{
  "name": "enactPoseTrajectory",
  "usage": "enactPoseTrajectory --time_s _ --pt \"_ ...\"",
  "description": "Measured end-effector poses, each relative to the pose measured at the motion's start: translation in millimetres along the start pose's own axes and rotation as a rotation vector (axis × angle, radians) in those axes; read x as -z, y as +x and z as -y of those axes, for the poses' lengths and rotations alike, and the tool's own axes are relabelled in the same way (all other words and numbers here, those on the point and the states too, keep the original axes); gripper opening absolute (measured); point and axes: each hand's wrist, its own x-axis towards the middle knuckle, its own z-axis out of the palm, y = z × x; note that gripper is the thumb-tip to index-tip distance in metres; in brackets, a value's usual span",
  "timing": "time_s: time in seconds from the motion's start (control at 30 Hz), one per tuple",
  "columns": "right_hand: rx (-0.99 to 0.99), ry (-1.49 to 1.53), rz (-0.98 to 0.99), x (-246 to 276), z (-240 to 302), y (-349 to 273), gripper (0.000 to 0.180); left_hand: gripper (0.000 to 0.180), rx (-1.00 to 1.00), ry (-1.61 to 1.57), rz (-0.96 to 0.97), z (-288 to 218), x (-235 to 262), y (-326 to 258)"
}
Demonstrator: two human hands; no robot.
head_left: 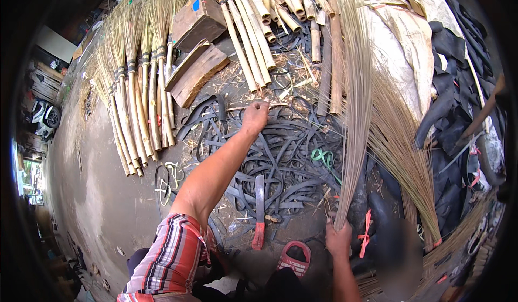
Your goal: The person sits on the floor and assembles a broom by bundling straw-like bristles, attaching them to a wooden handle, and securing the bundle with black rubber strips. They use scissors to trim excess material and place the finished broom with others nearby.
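Observation:
My right hand (339, 238) is wrapped round the lower end of a long bundle of thin broom bristles (353, 113), which rises upright past the bamboo. Stretched far forward, my left hand (256, 116) is closed at the far edge of a tangled heap of black rubber strips (270, 153). What its fingers hold, if anything, is hidden. Just beyond it lie the cut ends of bamboo poles (245, 37). Between my arms, on the ground, is a knife (259, 197) with a red-wrapped handle.
Finished brooms with bamboo handles (154, 97) lie in a row at the left. Near them are a wooden block (198, 21) and a curved piece of wood (197, 74). More bristles (402, 151), pale sacking (396, 48) and black rubber sheets (450, 91) cover the right side.

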Motion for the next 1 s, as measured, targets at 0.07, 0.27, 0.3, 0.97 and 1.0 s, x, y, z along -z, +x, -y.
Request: enactPoseTrajectory --time_s 0.07,0.27,0.3,0.97,1.0 --pt "-0.050 0.007 -0.008 7 -5 -3 0.023 0.051 0.043 -0.054 -0.034 0 12 27" --pt "-0.162 0.053 -0.021 1 -10 3 0.026 0.074 0.137 -0.584 0.106 -33 3 84" --pt "-0.216 0.065 -0.035 -1 -8 5 0.026 0.075 0.135 -0.632 0.113 -38 -3 92" --pt "-0.301 0.128 -0.065 -19 -10 -10 0.029 0.029 0.150 -0.676 -0.217 -93 -12 165" --pt "-0.319 0.136 -0.054 -19 -10 -9 0.030 0.027 0.149 -0.586 -0.212 -97 -4 158"
